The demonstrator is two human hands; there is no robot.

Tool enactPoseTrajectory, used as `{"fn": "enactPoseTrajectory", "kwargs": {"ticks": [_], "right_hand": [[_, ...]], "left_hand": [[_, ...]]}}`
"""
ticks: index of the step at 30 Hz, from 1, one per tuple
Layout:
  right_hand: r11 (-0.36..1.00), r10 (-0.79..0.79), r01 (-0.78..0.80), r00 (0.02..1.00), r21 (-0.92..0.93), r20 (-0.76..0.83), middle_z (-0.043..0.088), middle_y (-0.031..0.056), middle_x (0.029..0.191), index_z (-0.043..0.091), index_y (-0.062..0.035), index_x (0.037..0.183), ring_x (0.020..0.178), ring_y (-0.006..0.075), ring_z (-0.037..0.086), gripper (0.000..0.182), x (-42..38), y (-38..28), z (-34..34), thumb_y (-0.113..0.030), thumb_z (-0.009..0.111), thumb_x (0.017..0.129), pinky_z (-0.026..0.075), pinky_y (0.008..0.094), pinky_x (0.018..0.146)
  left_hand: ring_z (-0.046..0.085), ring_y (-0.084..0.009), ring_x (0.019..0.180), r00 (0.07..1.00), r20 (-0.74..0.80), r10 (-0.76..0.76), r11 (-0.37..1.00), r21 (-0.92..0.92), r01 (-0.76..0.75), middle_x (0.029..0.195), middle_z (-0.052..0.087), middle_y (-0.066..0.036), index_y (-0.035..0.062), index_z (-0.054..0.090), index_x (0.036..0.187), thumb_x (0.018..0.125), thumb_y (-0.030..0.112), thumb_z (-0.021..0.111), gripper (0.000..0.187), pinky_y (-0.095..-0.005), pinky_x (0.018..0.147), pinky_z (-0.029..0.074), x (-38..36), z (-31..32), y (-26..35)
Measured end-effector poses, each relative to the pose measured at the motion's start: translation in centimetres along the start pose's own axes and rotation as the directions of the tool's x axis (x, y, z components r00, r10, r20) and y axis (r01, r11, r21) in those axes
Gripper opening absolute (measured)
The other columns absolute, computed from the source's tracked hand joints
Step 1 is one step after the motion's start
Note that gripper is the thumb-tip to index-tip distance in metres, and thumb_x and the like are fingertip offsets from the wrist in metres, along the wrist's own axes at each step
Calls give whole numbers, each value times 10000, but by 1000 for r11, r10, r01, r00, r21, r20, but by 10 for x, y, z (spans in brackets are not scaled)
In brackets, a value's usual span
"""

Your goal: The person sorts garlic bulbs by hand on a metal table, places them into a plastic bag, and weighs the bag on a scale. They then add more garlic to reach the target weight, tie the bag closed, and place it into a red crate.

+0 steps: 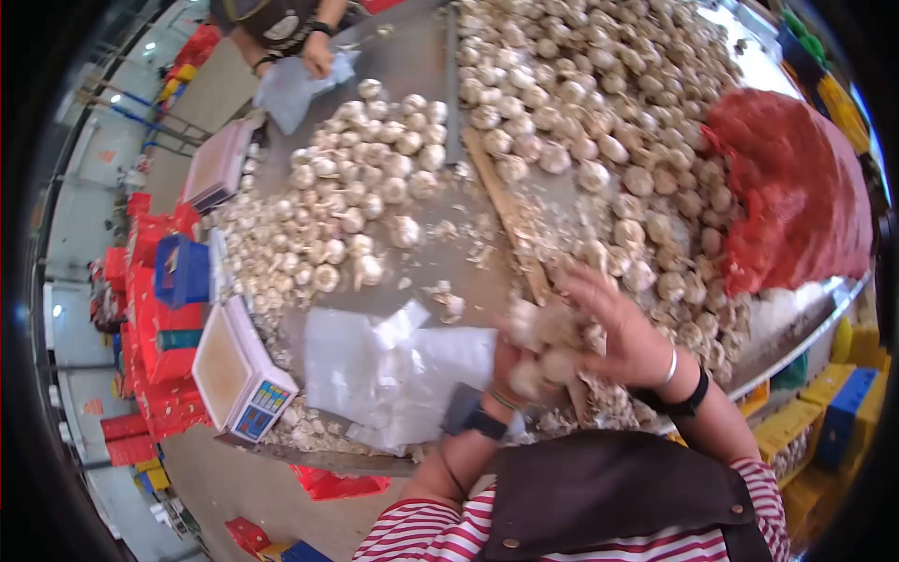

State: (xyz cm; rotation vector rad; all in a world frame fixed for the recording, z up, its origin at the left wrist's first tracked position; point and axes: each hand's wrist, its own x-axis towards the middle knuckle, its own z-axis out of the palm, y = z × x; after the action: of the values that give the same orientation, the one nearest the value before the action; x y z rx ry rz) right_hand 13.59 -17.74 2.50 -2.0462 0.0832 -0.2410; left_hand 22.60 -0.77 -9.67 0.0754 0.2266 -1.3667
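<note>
Several garlic bulbs (543, 348), smeared by motion, are bunched between my two hands above the near side of the metal table (426, 272). My left hand (508, 361) is closed around these bulbs, its fingers mostly hidden behind them. At their right side is my right hand (613, 323), fingers stretched out and apart; whether it touches a bulb is hard to tell. Clear plastic bags (403, 370) lie flat to the left of my left hand. A wooden strip (506, 211) runs away from my hands, with loose garlic skins around it.
A large garlic pile (581, 84) covers the right side, beside a red mesh sack (796, 192). Cleaner bulbs (365, 169) lie left of the strip. Two scales (245, 370) stand along the left edge. Across the table, another person's hand (318, 56) holds a plastic bag (300, 89).
</note>
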Motion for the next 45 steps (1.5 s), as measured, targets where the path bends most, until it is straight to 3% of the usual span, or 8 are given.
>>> {"fn": "enactPoseTrajectory", "kwargs": {"ticks": [6,11,19,26,28,30,33,45], "right_hand": [[843,382,-458,879,-282,-285,619,166,1033,593,-60,1142,977,340,600,404,-28,80,-65,-67,693,750,495,400,823],[764,421,-439,895,-473,-149,617,184,969,585,-71,1113,962,357,597,467,-37,114,-53,-141,747,681,493,414,831],[674,677,-703,711,-229,-191,655,158,898,587,-49,1122,895,308,644,440,-28,95,-52,-185,703,720,518,361,798],[235,481,-135,877,963,5,622,105,1106,577,-46,1118,855,217,654,443,-51,117,-97,-369,693,837,559,357,728],[254,545,-146,838,956,-17,634,106,1089,592,-52,1113,851,209,655,410,-37,137,-101,-340,690,839,555,345,730],[795,596,-604,755,65,-274,653,118,1056,619,-87,1106,851,237,661,334,-5,139,-91,-228,680,810,540,365,737],[563,340,-375,917,-736,-207,664,127,982,611,-114,1129,846,290,658,366,14,142,-71,-123,646,765,522,407,752],[670,432,-500,864,-548,-259,638,184,1001,570,-51,1145,905,362,621,456,-13,170,-67,-77,633,694,507,428,812]], "left_hand": [[527,-307,1152,948,226,223,975,-38,-220,1237,532,-165,26,470,1279,878,540,562,659,-442,944,496,-1,89,189],[588,-274,1020,293,109,950,-64,985,-160,1158,582,-100,40,493,1269,928,354,578,471,-413,895,488,13,92,245],[592,-315,1058,967,247,65,-943,332,-21,1088,628,-158,84,597,1160,803,218,682,391,-432,949,439,88,34,31],[633,-232,926,899,332,286,-583,805,-113,1024,635,-110,73,574,1124,841,165,651,307,-357,733,523,99,29,57],[627,-149,867,914,-47,403,494,852,-174,986,638,-85,45,614,1055,863,149,650,222,-282,661,524,97,49,69],[630,-145,799,921,-108,373,275,961,2,931,649,-74,27,620,1058,867,178,654,246,-284,660,523,106,50,74],[651,-234,811,971,66,230,-517,853,64,1041,640,-107,53,634,1081,845,174,648,265,-353,710,537,129,56,57],[667,-250,821,972,-191,138,-353,907,228,1024,618,-144,53,522,1176,881,272,603,376,-364,653,546,126,60,38]]}}
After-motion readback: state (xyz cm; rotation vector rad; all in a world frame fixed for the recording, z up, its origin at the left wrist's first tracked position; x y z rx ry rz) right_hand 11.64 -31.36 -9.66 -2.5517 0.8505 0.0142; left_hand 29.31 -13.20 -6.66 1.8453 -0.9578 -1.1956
